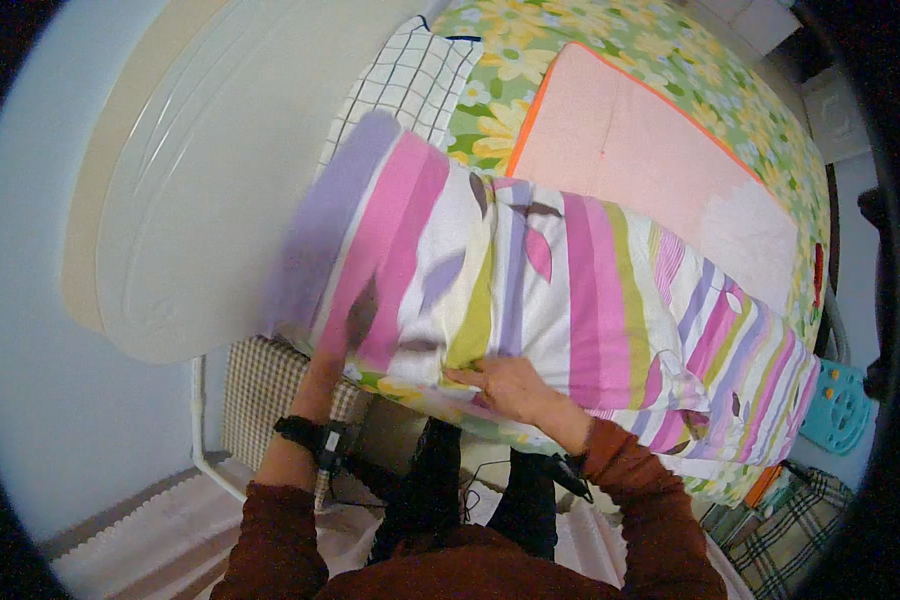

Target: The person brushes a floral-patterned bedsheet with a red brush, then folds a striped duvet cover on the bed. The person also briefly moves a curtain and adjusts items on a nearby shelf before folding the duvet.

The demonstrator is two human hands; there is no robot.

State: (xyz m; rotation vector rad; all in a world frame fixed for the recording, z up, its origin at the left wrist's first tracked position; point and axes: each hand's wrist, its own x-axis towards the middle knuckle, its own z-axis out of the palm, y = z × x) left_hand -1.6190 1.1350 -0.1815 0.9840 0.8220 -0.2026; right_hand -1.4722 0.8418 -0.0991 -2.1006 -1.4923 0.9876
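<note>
A quilt or cover with pink, purple, white and olive stripes and leaf shapes (600, 300) lies across the bed in front of me. Its left end is blurred and seems raised near the headboard. My right hand (517, 386) grips the cover's near edge around the middle, fingers pointing left. At the near left corner is my left hand (331, 364), blurred against the fabric; its fingers are hidden, so its grip cannot be made out. A black band (307, 435) sits on the left wrist.
A pale headboard (195, 172) curves along the left. The floral sheet (495, 75) carries a white grid-patterned cloth (412, 82) and a peach pad with orange edging (615, 127). Below are a checked fabric-covered piece (270, 390), a turquoise stool (836, 409) and a plaid cloth (795, 525).
</note>
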